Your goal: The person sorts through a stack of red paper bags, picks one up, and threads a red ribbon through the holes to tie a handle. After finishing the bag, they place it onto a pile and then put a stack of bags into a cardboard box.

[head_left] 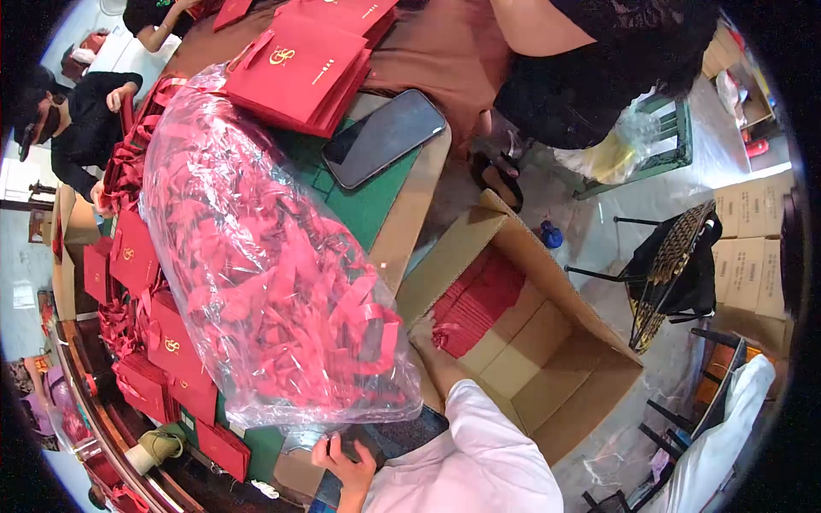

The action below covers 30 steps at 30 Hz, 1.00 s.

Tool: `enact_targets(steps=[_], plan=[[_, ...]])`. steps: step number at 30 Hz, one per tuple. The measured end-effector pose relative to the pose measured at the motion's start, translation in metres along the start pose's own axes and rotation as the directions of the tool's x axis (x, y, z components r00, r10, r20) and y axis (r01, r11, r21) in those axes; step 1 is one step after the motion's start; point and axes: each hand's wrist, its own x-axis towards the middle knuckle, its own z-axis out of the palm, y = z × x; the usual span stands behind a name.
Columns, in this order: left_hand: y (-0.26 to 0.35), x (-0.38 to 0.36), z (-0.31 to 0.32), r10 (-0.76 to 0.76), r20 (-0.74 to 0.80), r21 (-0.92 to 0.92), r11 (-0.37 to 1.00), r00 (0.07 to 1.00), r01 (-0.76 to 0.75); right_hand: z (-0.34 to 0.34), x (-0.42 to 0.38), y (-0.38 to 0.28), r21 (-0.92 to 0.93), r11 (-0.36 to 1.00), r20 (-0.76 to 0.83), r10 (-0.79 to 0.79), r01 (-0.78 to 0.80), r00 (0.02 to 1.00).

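Note:
My right hand [425, 332] reaches from a pale sleeve over the near-left side of an open cardboard box [590, 368]. It is at the ribbon end of a packed row of red paper bags [483, 299] in the box; its fingertips are too small and partly hidden to read. My left hand [346, 462] is low in the view, fingers bent but apart, with nothing in it. Just above it lies a large clear plastic bag [265, 248] full of red ribbon-like pieces. A dark phone [385, 138] rests on the green surface beside the plastic bag.
Red gift bags with gold print [295, 73] are stacked at the top, with more [171, 342] along the left. A twine roll [156, 449] sits lower left. Co-workers are at upper left and top right. A folding chair [671, 265] and stacked cartons [753, 248] are on the right.

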Motion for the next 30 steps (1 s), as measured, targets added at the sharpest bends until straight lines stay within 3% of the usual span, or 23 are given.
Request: enact_targets(steps=[2, 5, 12, 13, 17, 18, 19, 20, 21, 28, 29, 30], plan=[[0.0, 0.0, -0.001, 0.003, -0.001, -0.008, 1.0, 1.0, -0.003, -0.001, 0.0, 0.005, -0.226, 0.957, 0.014, -0.186, 0.184, 0.982], [0.001, 0.0, -0.002, 0.002, 0.001, 0.014, 1.0, 1.0, -0.002, -0.002, 0.001, 0.006, -0.521, 0.735, 0.114, -0.444, 0.434, 0.889], [0.0, 0.0, -0.001, 0.038, 0.024, 0.032, 0.999, 0.999, -0.039, -0.016, 0.023, 0.014, -0.546, 0.722, 0.254, -0.341, 0.425, 0.905], [-0.001, -0.001, 0.0, 0.04, 0.019, 0.021, 0.999, 0.999, -0.04, -0.042, -0.002, -0.009, -0.435, 0.812, 0.217, -0.325, 0.389, 0.921], [0.001, 0.0, 0.0, 0.037, 0.023, 0.014, 0.999, 0.999, -0.038, -0.071, -0.011, -0.009, -0.264, 0.878, 0.312, -0.313, 0.399, 0.897], [0.001, 0.0, -0.001, 0.032, 0.029, 0.008, 0.999, 0.999, -0.033, -0.097, -0.033, -0.024, 0.058, 0.948, 0.384, -0.311, 0.314, 0.87], [0.001, 0.001, 0.0, 0.027, 0.033, 0.002, 1.0, 0.999, -0.027, -0.122, -0.05, -0.037, 0.364, 0.915, 0.446, -0.334, 0.173, 0.83], [0.002, 0.001, 0.001, 0.027, 0.031, -0.003, 1.0, 0.999, -0.027, -0.14, -0.062, -0.046, 0.618, 0.786, 0.491, -0.378, -0.008, 0.785], [0.003, 0.001, 0.002, 0.024, 0.014, 0.004, 1.0, 1.0, -0.024, -0.144, -0.064, -0.049, 0.611, 0.778, 0.354, -0.435, 0.148, 0.828], [0.005, 0.006, 0.0, 0.042, -0.005, -0.007, 0.999, 0.999, -0.042, -0.228, -0.077, -0.04, 0.627, 0.777, 0.487, -0.335, -0.056, 0.806], [0.004, 0.006, 0.001, 0.044, -0.016, -0.043, 0.998, 0.999, -0.045, -0.231, -0.074, -0.033, 0.632, 0.772, 0.363, -0.369, 0.065, 0.855], [0.004, 0.007, 0.001, 0.046, -0.027, -0.046, 0.998, 0.999, -0.047, -0.231, -0.06, -0.018, 0.635, 0.769, 0.358, -0.38, 0.076, 0.853]])
